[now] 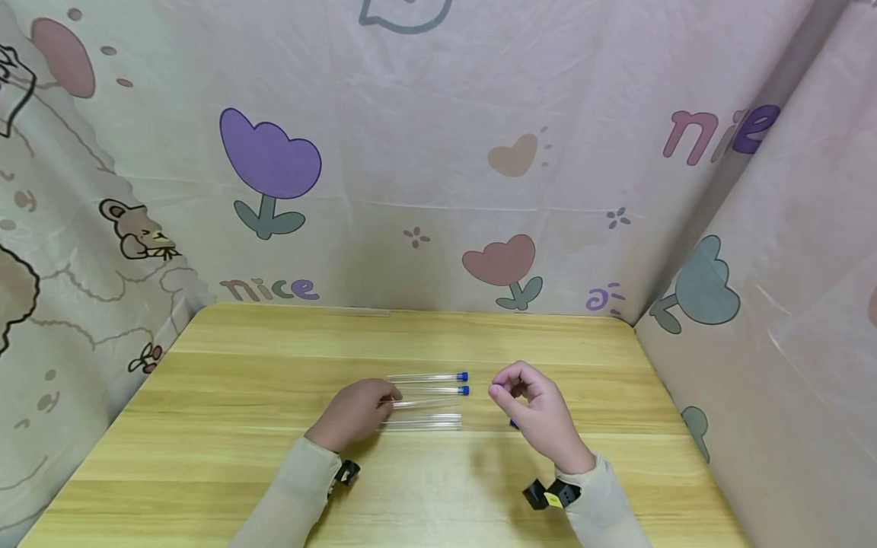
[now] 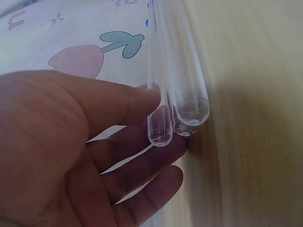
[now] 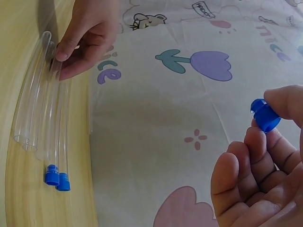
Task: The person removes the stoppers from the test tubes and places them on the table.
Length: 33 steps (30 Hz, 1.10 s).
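Note:
My left hand [image 1: 352, 415] pinches a clear test tube [image 2: 160, 125] near its rounded end, thumb on one side and fingers behind it. The tube's open end points right, toward my other hand. Between thumb and fingertips, my right hand [image 1: 544, 418] holds a blue stopper [image 3: 266, 117], raised above the table and apart from the tubes. Beyond the held tube lie two test tubes with blue stoppers [image 1: 464, 377] in their right ends. Nearer the front, unstoppered test tubes [image 1: 432, 422] lie side by side. More blue [image 1: 513, 423] shows on the table, partly hidden by my right hand.
The wooden table [image 1: 274, 365] runs back to a patterned curtain [image 1: 384, 167], which also hangs along both sides. A thin clear strip [image 1: 359, 312] lies at the table's back edge.

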{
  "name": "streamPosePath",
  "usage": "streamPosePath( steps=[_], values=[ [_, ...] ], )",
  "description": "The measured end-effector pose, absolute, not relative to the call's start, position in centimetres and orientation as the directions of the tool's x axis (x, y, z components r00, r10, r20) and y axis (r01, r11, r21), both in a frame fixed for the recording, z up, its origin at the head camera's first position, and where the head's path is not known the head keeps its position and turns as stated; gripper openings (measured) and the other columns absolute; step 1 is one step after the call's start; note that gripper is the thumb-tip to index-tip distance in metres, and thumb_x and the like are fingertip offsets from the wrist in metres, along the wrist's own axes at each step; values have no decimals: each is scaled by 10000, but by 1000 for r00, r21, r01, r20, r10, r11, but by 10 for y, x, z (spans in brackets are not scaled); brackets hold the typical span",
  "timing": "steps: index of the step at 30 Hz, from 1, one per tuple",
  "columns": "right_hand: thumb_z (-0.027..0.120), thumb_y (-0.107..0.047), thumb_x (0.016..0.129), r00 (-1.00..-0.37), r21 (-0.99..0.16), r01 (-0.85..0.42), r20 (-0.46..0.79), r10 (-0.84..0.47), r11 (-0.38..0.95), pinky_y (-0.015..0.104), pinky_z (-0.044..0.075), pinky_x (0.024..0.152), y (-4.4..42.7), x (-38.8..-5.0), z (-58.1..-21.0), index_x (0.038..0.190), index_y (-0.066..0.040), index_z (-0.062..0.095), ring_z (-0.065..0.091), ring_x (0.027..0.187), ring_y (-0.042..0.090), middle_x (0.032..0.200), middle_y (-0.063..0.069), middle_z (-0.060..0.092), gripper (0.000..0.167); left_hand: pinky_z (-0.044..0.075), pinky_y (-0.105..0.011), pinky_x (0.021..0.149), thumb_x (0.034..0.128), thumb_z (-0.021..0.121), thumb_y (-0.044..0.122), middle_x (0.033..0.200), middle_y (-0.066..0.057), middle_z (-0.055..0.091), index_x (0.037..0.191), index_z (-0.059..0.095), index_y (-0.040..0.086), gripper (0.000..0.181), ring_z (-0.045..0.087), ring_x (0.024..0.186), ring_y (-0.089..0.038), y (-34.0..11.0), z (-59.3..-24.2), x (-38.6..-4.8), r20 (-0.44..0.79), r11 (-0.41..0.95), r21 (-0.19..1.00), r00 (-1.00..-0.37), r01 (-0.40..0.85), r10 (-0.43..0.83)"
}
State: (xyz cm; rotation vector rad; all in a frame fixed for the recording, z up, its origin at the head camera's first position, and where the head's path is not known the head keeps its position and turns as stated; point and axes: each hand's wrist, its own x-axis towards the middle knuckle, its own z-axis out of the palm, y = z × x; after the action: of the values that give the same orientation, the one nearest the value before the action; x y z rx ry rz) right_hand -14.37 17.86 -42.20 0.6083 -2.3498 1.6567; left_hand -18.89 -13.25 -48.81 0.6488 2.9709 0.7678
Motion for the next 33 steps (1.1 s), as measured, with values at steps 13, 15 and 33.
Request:
streamPosePath(
  steps=[13, 15, 33],
  values=[
    [711, -81, 981, -894, -844, -443, 389, -221, 303, 275, 488, 714, 179, -144, -424, 1004, -150, 679, 567, 789, 151, 888, 2, 625, 80, 580, -407, 866, 968, 700, 51, 1037, 11, 749, 1069, 786, 118, 148, 702, 958, -179, -134, -488, -189, 103, 797, 457, -913, 395, 394],
    [704, -72, 984, -893, -844, -444, 391, -222, 300, 273, 486, 713, 179, -144, -424, 1008, -142, 680, 566, 786, 154, 887, 6, 624, 78, 579, -409, 869, 966, 704, 52, 1034, 13, 744, 1065, 785, 117, 144, 701, 961, -182, -135, -489, -190, 100, 795, 462, -913, 394, 395],
    [722, -157, 987, -926, -875, -374, 332, -182, 306, 280, 498, 732, 180, -148, -426, 1050, -116, 653, 571, 825, 179, 921, 33, 603, 102, 537, -360, 791, 994, 673, 169, 919, 81, 646, 971, 759, 168, 90, 569, 815, -92, -134, -492, -193, 47, 810, 457, -919, 367, 390]
  ],
)
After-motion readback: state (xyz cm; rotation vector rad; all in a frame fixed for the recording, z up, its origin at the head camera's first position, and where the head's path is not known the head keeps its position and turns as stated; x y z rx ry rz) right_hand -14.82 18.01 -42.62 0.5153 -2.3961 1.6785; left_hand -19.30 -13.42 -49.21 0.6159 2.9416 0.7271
